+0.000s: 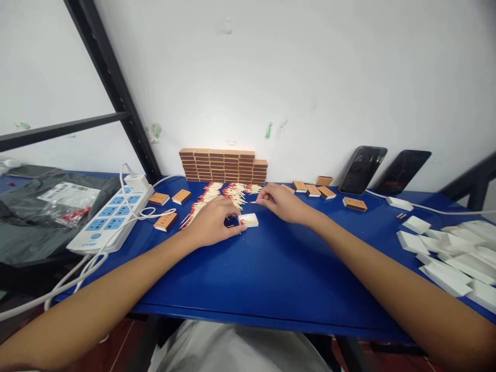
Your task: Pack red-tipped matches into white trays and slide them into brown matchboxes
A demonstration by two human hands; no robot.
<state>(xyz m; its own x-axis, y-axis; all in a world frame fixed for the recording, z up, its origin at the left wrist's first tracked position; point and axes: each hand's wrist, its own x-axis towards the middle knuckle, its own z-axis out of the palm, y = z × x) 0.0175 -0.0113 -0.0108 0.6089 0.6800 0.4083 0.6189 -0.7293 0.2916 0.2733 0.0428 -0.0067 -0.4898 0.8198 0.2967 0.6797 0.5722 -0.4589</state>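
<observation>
The small white matchbox tray [250,220] lies on the table in front of the person, with a few matches inside. The left hand [214,219] is curved, and its thumb and forefinger grip the left end of this tray. The right hand [281,201], just beyond it, has its fingertips pinched together, seemingly on a red-headed match [252,202]. Behind the hands are spread loose matches [232,192].

As I judge, much is done: a stack of matchboxes [220,166] stands against the wall [290,62]. The loose matches and a heap of white trays [453,248], at the far right, seem to be left. Other matchboxes lie on both sides.

The tabletop [263,284] is smooth and blue. It also carries a power strip [112,217] at left and a smartphone [362,169] leaning at right. A black metal frame [106,72] rises at left, and the floor [124,341] is reddish.
</observation>
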